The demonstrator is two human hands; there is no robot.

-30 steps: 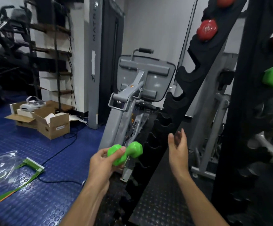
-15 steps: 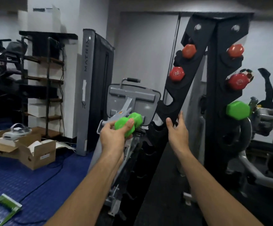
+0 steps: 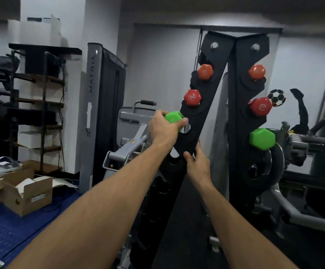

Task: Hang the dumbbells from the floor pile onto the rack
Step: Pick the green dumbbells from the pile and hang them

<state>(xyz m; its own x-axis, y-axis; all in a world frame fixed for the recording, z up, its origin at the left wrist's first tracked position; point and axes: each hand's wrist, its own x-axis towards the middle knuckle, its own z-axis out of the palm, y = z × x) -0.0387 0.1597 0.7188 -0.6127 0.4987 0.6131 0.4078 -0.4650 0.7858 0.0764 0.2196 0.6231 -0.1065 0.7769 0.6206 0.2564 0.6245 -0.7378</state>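
Observation:
My left hand (image 3: 163,129) is shut on a green dumbbell (image 3: 174,118) and holds it against the left upright of the black A-frame rack (image 3: 202,117), just below two red dumbbells (image 3: 192,97) hanging there. My right hand (image 3: 197,162) grips the edge of that same upright lower down. On the right upright (image 3: 239,113) hang two red dumbbells (image 3: 260,106) and, under them, another green dumbbell (image 3: 262,139). The floor pile is out of sight.
A grey exercise machine (image 3: 130,144) stands right behind the rack's left side. A tall folded Matrix treadmill (image 3: 97,113) is further left. Open cardboard boxes (image 3: 20,193) lie on the blue floor at left. More grey gym equipment (image 3: 301,191) crowds the right.
My left hand has carried the green dumbbell up and to the right, from beside the grey machine to the rack's left upright. My right hand went from open in the air to gripping that upright.

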